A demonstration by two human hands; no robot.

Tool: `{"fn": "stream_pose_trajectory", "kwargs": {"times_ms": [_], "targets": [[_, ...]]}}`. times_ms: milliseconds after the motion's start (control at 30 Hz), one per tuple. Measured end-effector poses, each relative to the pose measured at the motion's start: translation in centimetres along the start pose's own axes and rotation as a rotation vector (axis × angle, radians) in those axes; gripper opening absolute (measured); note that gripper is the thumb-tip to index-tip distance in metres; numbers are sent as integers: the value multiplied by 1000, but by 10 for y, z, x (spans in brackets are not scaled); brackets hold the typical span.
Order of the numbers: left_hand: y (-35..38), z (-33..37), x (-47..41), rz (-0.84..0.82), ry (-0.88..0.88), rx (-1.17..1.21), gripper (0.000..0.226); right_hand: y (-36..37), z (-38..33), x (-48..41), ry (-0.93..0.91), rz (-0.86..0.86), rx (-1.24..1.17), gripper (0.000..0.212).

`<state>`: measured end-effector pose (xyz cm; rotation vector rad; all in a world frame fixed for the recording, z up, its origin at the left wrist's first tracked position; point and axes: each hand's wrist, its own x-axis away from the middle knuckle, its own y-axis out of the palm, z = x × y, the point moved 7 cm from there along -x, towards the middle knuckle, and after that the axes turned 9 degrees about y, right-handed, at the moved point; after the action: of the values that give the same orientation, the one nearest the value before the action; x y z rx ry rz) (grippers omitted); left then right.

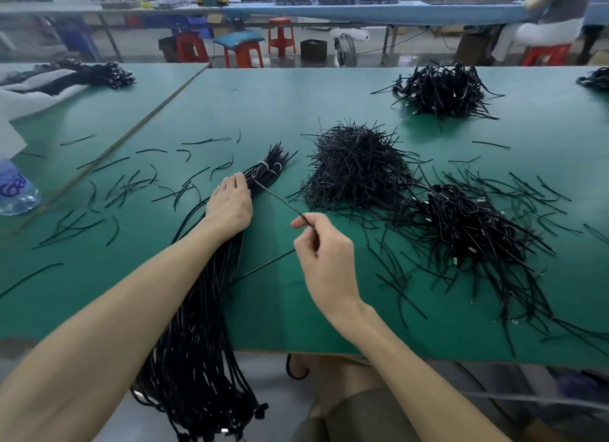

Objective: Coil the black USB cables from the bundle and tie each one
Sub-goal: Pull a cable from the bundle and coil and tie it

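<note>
- A clear water bottle (pixel 16 191) with a blue label sits at the far left edge of the green table (pixel 263 105).
- Short black ties (pixel 131 184) lie scattered on the table near the bottle.
- A long bundle of black USB cables (pixel 204 309) lies on the table and hangs off the near edge. A pale band wraps its far end.
- The left hand (pixel 230 207) lies flat on top of the bundle, pressing it down, with its fingers open.
- One single cable (pixel 280 201) runs tight from the bundle's far end to the right hand.
- The right hand (pixel 323 253) pinches this cable between thumb and finger, just beside the bundle.
- A big pile of black ties (pixel 356 168) sits to the right of the hands.
- A heap of coiled cables (pixel 474 234) lies further right, touching that pile.
- Another heap (pixel 445 90) sits far back on the right.
</note>
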<state>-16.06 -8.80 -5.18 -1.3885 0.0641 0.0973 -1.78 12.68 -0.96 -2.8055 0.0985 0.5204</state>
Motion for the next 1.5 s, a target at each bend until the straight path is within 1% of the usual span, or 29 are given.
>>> {"fn": "stream_pose_trajectory", "kwargs": {"times_ms": [133, 200, 367, 500, 600, 700, 767, 867, 900, 967, 1000, 1033, 1067, 1100, 1133, 1200, 1233, 1267, 1300, 1367, 1433, 1500], "targets": [[0, -3, -1, 8, -24, 10, 38, -35, 1, -20, 67, 166, -35, 19], [0, -3, -2, 12, -28, 10, 39, -54, 6, -34, 134, 225, -54, 21], [0, -4, -1, 33, -20, 10, 40, -85, 30, -59, 286, 288, -57, 24], [2, -6, 0, 38, 1, 12, 42, -97, 43, -72, 323, 337, -12, 24], [2, -7, 0, 33, 8, 32, 43, -105, 55, -79, 370, 377, -23, 24], [2, -8, 1, 36, 20, 36, 43, -108, 60, -78, 378, 389, 32, 23], [2, -7, 2, 23, 20, 45, 48, -111, 65, -76, 394, 379, 77, 24], [-1, -2, 4, 9, 44, 56, 62, -110, 68, -78, 418, 269, 146, 23], [-1, 0, 5, 3, 59, 58, 66, -107, 68, -78, 427, 213, 177, 28], [-3, 3, 6, 1, 88, 60, 72, -97, 66, -75, 422, 108, 330, 62], [-5, 4, 7, 7, 95, 62, 74, -91, 58, -71, 372, 86, 487, 74], [-7, 5, 9, 15, 97, 65, 75, -84, 47, -65, 275, 93, 660, 79], [-8, 6, 11, 25, 98, 61, 75, -73, 32, -56, 153, 89, 790, 78], [-9, 8, 13, 36, 96, 49, 74, -59, 21, -47, 49, 41, 842, 75], [-11, 11, 16, 50, 94, 29, 73, -41, 13, -37, -14, -63, 831, 70], [-13, 17, 22, 97, 87, -16, 72, -3, 7, -14, -52, -325, 744, 63], [-15, 21, 26, 125, 88, -35, 73, 14, 7, -1, -62, -429, 729, 61], [-16, 25, 30, 153, 100, -50, 74, 28, 7, 9, -84, -499, 738, 59], [-16, 30, 33, 174, 130, -56, 75, 39, 7, 16, -106, -538, 760, 55], [-12, 40, 40, 189, 222, -25, 73, 50, 7, 21, -127, -561, 789, 45], [-6, 45, 45, 154, 294, 39, 68, 54, 4, 18, -126, -579, 758, 31], [1, 44, 48, 108, 309, 61, 65, 57, 2, 16, -107, -644, 679, 18]]}}
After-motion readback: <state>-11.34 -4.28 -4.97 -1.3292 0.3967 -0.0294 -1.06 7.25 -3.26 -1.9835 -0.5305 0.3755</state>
